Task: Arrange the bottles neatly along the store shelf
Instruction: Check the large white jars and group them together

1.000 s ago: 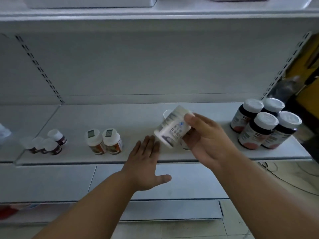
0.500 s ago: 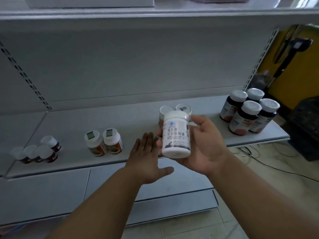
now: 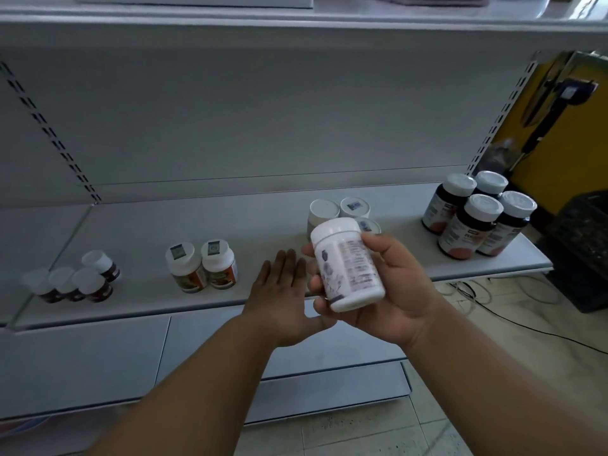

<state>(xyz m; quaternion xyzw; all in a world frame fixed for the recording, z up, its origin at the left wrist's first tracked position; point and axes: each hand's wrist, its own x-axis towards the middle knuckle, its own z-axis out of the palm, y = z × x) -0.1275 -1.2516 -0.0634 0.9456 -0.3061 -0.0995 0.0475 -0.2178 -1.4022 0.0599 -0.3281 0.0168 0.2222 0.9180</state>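
My right hand [image 3: 391, 297] grips a white bottle [image 3: 348, 264] with a printed label, held nearly upright in front of the grey store shelf [image 3: 148, 232]. My left hand [image 3: 283, 294] is flat and open just left of the bottle, fingers straight, over the shelf's front edge. Behind the held bottle stand three similar white bottles [image 3: 342, 210], partly hidden. Two white bottles with orange labels [image 3: 202, 266] stand left of centre. Several small dark bottles [image 3: 70, 284] cluster at the far left. Several large dark bottles with white caps [image 3: 478, 217] stand at the right end.
A lower shelf [image 3: 98, 353] juts out below. An upper shelf [image 3: 296, 18] runs overhead. Past the shelf's right end are a yellow wall [image 3: 566, 133], a dark crate [image 3: 585, 251] and cables [image 3: 493, 311] on the tiled floor.
The white bottle went from tilted to nearly upright in my right hand and turned, showing a different side of its label. The view shifted right. My left hand stayed flat beside it.
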